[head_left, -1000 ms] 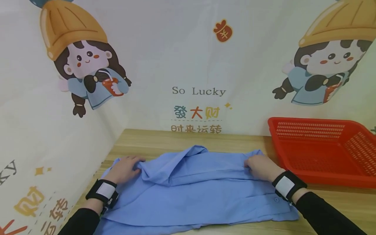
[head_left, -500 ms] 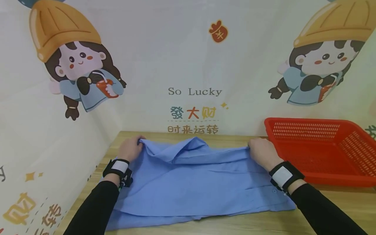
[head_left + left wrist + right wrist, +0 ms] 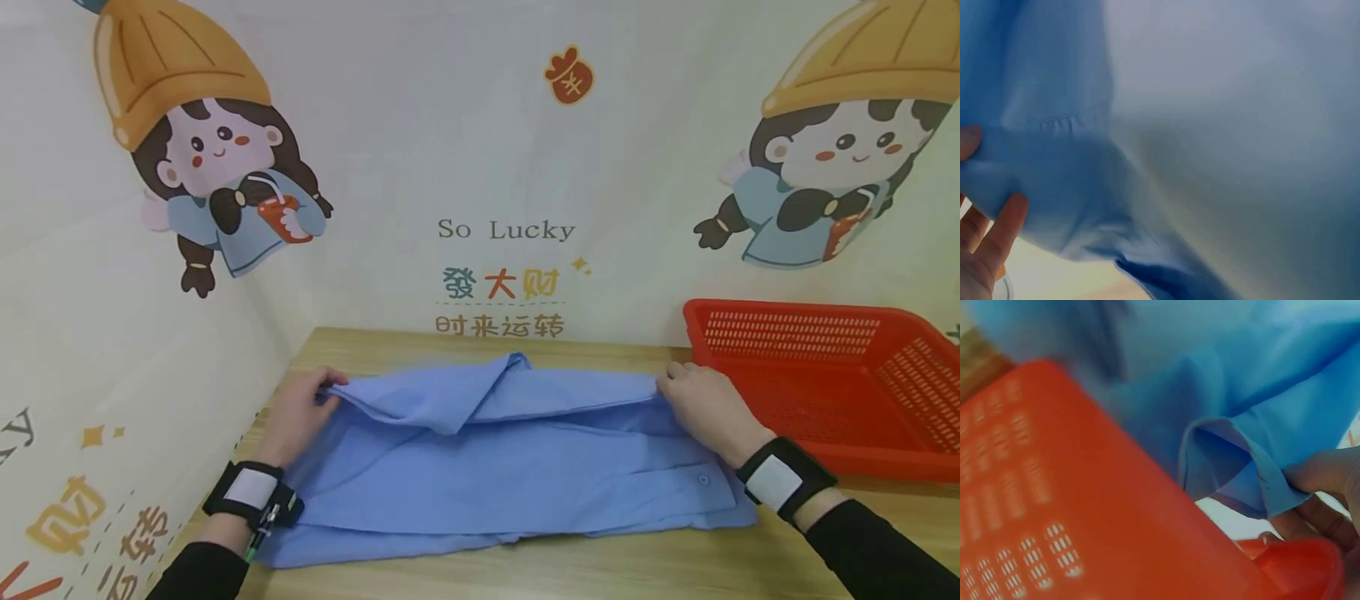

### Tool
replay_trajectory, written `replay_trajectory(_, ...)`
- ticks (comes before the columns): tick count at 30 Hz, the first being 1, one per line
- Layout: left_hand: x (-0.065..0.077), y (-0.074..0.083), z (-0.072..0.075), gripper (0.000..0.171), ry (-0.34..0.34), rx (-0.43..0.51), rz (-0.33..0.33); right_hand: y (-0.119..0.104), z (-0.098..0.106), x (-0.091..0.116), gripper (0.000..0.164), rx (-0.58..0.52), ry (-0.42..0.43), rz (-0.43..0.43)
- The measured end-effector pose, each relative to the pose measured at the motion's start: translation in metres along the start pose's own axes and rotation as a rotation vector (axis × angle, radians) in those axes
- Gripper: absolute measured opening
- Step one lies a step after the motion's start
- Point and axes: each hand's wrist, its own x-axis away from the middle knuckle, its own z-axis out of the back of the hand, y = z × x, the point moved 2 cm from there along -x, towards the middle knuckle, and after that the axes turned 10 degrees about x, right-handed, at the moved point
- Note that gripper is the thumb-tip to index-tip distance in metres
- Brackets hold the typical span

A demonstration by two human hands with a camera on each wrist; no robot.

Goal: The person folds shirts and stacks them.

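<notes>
A light blue button shirt (image 3: 525, 479) lies across the wooden table, folded into a wide strip, its far edge lifted and draped. At the upper left corner my left hand (image 3: 295, 419) pinches the fabric edge between thumb and fingers; in the left wrist view the shirt cloth (image 3: 1054, 169) fills most of the picture. My right hand (image 3: 708, 410) grips the upper right corner, where the right wrist view shows an open, tube-like fold of cloth (image 3: 1260, 462) between thumb and fingers. Between the hands the far flap sags, with a pointed fold near the middle. One button shows at the lower right.
A red plastic basket (image 3: 795, 308) with slotted walls stands just right of my right hand, its near corner close to the wrist. Bare wooden tabletop (image 3: 495, 575) runs along the front. A printed white cloth backdrop (image 3: 637, 183) rises behind and on the left.
Both hands first rose toward the back with the shirt's far edge. Since then the left hand has moved left and nearer, the right hand rightward, and the edge between them is more stretched.
</notes>
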Motion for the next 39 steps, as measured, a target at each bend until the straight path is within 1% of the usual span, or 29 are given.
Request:
replay_trajectory(2, 0.015, 0.002, 0.001, 0.022, -0.044, -0.082, -0.041, -0.006, -0.003, 0.006, 0.011, 0.069, 0.01, 0.096)
replay_trajectory(3, 0.021, 0.002, 0.001, 0.022, -0.077, -0.128, -0.052, -0.01, -0.006, 0.009, 0.013, 0.102, 0.005, 0.137)
replay_trajectory(5, 0.032, 0.003, 0.0, 0.022, -0.169, -0.192, -0.047, -0.016, -0.011, 0.015, 0.016, 0.155, -0.022, 0.213)
replay_trajectory(7, 0.04, 0.004, -0.001, 0.022, -0.293, -0.213, -0.017, -0.022, -0.017, 0.021, 0.017, 0.168, -0.055, 0.266)
replay_trajectory(8, 0.042, 0.004, -0.001, 0.022, -0.35, -0.213, 0.001, -0.024, -0.02, 0.024, 0.016, 0.149, -0.078, 0.281)
replay_trajectory(10, 0.042, 0.007, -0.001, 0.023, -0.451, -0.174, 0.053, -0.027, -0.023, 0.027, 0.014, 0.096, -0.126, 0.286)
replay_trajectory(12, 0.038, 0.011, 0.001, 0.023, -0.532, -0.142, 0.1, -0.028, -0.021, 0.027, 0.012, 0.001, -0.197, 0.261)
replay_trajectory(13, 0.034, 0.013, 0.002, 0.023, -0.556, -0.136, 0.116, -0.028, -0.019, 0.025, 0.009, -0.051, -0.245, 0.238)
replay_trajectory(15, 0.024, 0.021, 0.004, 0.023, -0.591, -0.129, 0.147, -0.029, -0.012, 0.018, 0.005, -0.142, -0.311, 0.196)
replay_trajectory(16, 0.018, 0.025, 0.004, 0.023, -0.599, -0.127, 0.155, -0.03, -0.01, 0.013, 0.005, -0.184, -0.323, 0.177)
replay_trajectory(18, 0.006, 0.034, 0.003, 0.025, -0.605, -0.113, 0.181, -0.032, -0.005, -0.002, 0.011, -0.275, -0.355, 0.118)
replay_trajectory(19, 0.0, 0.039, 0.001, 0.027, -0.597, -0.1, 0.182, -0.033, -0.005, -0.01, 0.014, -0.31, -0.362, 0.087)
replay_trajectory(21, -0.011, 0.048, -0.004, 0.03, -0.579, -0.081, 0.177, -0.036, -0.007, -0.028, 0.018, -0.371, -0.346, 0.027)
replay_trajectory(22, -0.015, 0.053, -0.007, 0.032, -0.571, -0.08, 0.161, -0.037, -0.009, -0.037, 0.021, -0.404, -0.352, -0.013)
replay_trajectory(23, -0.019, 0.058, -0.011, 0.033, -0.568, -0.077, 0.151, -0.038, -0.011, -0.046, 0.024, -0.437, -0.369, -0.053)
replay_trajectory(25, -0.023, 0.066, -0.019, 0.037, -0.57, -0.085, 0.121, -0.042, -0.016, -0.064, 0.029, -0.495, -0.378, -0.103)
replay_trajectory(26, -0.024, 0.07, -0.023, 0.039, -0.582, -0.087, 0.112, -0.044, -0.018, -0.072, 0.033, -0.523, -0.391, -0.122)
replay_trajectory(28, -0.022, 0.077, -0.032, 0.045, -0.626, -0.091, 0.128, -0.051, -0.023, -0.087, 0.041, -0.57, -0.417, -0.143)
replay_trajectory(30, -0.017, 0.081, -0.041, 0.052, -0.684, -0.097, 0.173, -0.058, -0.029, -0.101, 0.048, -0.603, -0.442, -0.144)
replay_trajectory(33, -0.006, 0.084, -0.054, 0.059, -0.748, -0.114, 0.23, -0.072, -0.04, -0.12, 0.055, -0.596, -0.475, -0.131)
replay_trajectory(34, -0.003, 0.084, -0.057, 0.061, -0.755, -0.122, 0.239, -0.076, -0.044, -0.126, 0.057, -0.588, -0.484, -0.132)
replay_trajectory(37, 0.003, 0.081, -0.066, 0.062, -0.746, -0.132, 0.222, -0.089, -0.065, -0.139, 0.059, -0.564, -0.494, -0.153)
replay_trajectory(39, 0.005, 0.078, -0.07, 0.062, -0.732, -0.129, 0.216, -0.095, -0.081, -0.146, 0.05, -0.551, -0.48, -0.161)
